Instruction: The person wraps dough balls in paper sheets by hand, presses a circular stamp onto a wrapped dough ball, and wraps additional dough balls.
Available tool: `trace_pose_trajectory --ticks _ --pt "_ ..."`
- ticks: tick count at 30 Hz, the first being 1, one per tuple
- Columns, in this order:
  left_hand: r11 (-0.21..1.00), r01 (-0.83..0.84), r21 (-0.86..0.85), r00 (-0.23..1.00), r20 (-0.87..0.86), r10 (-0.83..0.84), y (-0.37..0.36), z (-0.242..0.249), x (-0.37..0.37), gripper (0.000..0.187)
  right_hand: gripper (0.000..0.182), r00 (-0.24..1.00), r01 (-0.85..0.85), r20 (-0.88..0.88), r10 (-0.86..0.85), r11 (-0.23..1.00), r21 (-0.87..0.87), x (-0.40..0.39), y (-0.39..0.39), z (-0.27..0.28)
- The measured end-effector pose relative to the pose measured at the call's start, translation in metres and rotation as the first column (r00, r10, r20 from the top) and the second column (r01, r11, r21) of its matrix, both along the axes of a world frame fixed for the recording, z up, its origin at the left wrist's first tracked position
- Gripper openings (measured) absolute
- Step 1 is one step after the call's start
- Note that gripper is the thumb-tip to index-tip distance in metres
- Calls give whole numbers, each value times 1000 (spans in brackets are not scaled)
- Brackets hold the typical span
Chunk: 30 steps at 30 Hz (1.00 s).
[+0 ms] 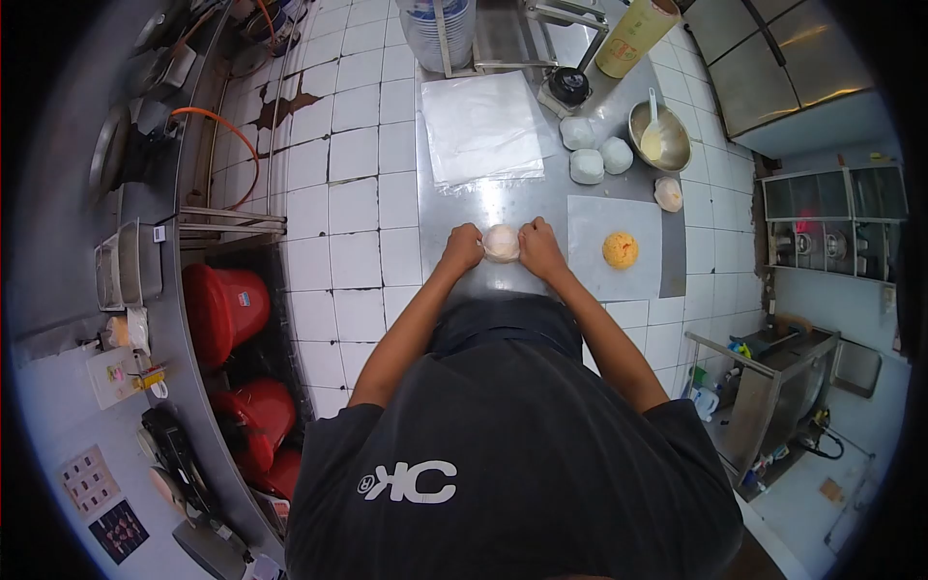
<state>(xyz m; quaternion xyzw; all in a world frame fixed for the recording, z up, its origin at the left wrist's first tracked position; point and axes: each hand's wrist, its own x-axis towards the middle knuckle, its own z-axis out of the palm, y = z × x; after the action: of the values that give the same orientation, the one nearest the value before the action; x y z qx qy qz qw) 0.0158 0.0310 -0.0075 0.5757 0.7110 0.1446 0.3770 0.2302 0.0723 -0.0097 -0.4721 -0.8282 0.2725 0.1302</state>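
A pale dough ball (pixel 502 244) sits on the metal table close to its front edge, between my two fists. My left hand (pixel 465 247) is closed right against the ball's left side. On the opposite side my right hand (pixel 540 246) is curled shut, also close against it. What the fingers pinch is too small to make out. To the right, a yellow-orange ball of filling (pixel 621 250) rests on a translucent sheet (pixel 590 275). Beyond it lies another pale ball (pixel 668 194) at the table's right edge.
A stack of thin plastic sheets (pixel 483 126) lies farther back on the table (pixel 440 217). Several wrapped whitish balls (pixel 586 166) sit beside a metal bowl (pixel 682 135) holding a white ladle (pixel 652 133). A scale (pixel 568 89) and a yellowish roll (pixel 633 39) stand behind. Red bins (pixel 220 304) are at left.
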Motion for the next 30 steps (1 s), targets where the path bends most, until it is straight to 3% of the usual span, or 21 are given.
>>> trace_pose_trajectory --ticks 2,3,5,9,11,12,13,14,15,16,18,21,22,24,25,26,27,30 --pt "998 -60 25 998 18 60 -1 -7 8 19 10 983 177 -46 -175 984 36 -11 -6 -3" --pt "992 -121 43 992 36 119 -3 -5 11 21 10 984 175 -48 -173 984 39 -15 -8 3" --pt "984 -133 118 991 32 130 -12 -2 14 22 11 903 278 -321 -287 958 -76 -18 -14 15" --pt "939 -171 300 983 118 141 -22 -7 12 20 22 898 193 -349 -270 952 -238 -4 -16 2" --pt "938 -148 313 987 112 118 -22 11 13 20 33 965 -24 -253 64 987 159 6 -16 15" --pt "937 -125 328 990 106 95 -23 18 14 20 33 966 -24 -253 63 987 156 11 -15 24" --pt "937 -125 326 990 107 95 -26 13 11 20 32 963 -126 -200 180 958 257 17 -11 33" --pt "897 -7 443 1000 18 -1 -30 8 5 19 31 947 -229 -134 290 908 352 23 -7 39" --pt "831 118 543 993 -84 -87 -31 4 -1 17 31 948 -226 -133 289 907 354 29 -3 32" --pt "829 122 546 992 -85 -90 -32 4 -5 17 27 935 -290 -95 341 892 346 35 0 19" --pt "822 189 537 982 -116 -150 -35 4 -10 14 22 920 -347 -59 387 877 333 39 3 3" --pt "840 146 522 989 -69 -129 -31 4 -12 11 17 920 -300 -166 355 911 285 36 7 -2" --pt "839 145 525 989 -70 -127 -28 2 -11 11 15 931 -234 -237 276 953 192 33 9 -2" --pt "930 18 367 1000 -25 -10 -25 1 -3 10 13 933 -177 -301 196 980 89 27 11 -3" --pt "930 15 367 1000 -24 -7 -21 2 -1 10 12 959 -130 -265 104 988 -84 24 14 -2" --pt "958 -102 267 994 75 85 -17 2 3 11 12 978 -70 -210 16 965 -254 22 16 -2" --pt "966 -209 151 969 162 184 -13 0 5 14 12 978 -69 -208 15 964 -256 18 17 1" --pt "992 -126 32 990 71 123 -3 -8 7 18 10 995 39 -81 -63 962 -270 1 16 6"
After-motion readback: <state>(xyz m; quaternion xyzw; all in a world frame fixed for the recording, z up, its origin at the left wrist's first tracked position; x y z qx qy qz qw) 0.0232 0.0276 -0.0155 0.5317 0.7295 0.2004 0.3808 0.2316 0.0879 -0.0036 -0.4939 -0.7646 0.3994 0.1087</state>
